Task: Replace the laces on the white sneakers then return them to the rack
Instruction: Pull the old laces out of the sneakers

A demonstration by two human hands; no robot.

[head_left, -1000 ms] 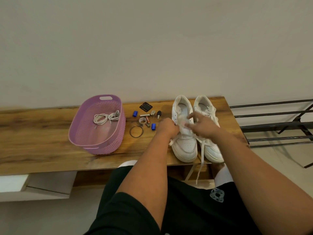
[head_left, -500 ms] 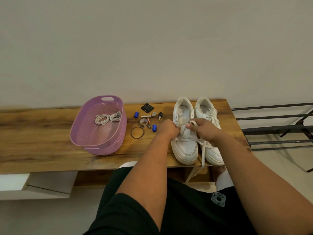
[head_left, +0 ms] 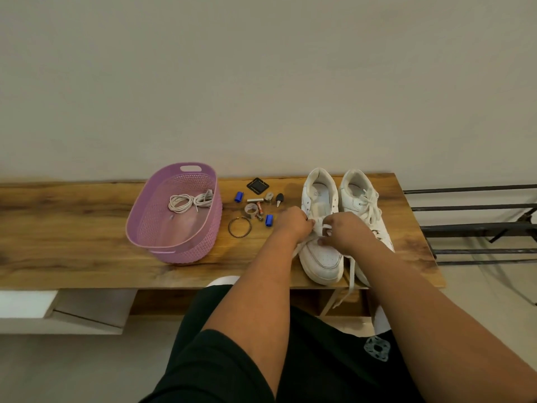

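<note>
Two white sneakers stand side by side on the wooden bench, toes toward me. The left sneaker (head_left: pixel 319 257) is partly unlaced; the right sneaker (head_left: pixel 360 199) is laced. My left hand (head_left: pixel 292 223) pinches the lace at the left sneaker's left eyelets. My right hand (head_left: pixel 344 231) grips the same white lace (head_left: pixel 350 277) over the tongue; its loose end hangs off the bench's front edge. A bundle of white laces (head_left: pixel 189 200) lies in the purple basket (head_left: pixel 162 242). The black metal rack (head_left: pixel 476 228) stands to the right.
Between the basket and the sneakers lie small items: two blue caps (head_left: pixel 239 196), a black square piece (head_left: pixel 257 186), a key (head_left: pixel 279 198), a battery, a tape roll and a metal bangle (head_left: pixel 239 226). The wooden bench (head_left: pixel 72 228) runs along the wall. My black-clad legs are below.
My right hand has drawn back from the right sneaker's side to the left sneaker's tongue, closing on the lace. My left hand stays at the eyelets. The hanging lace end has shifted slightly.
</note>
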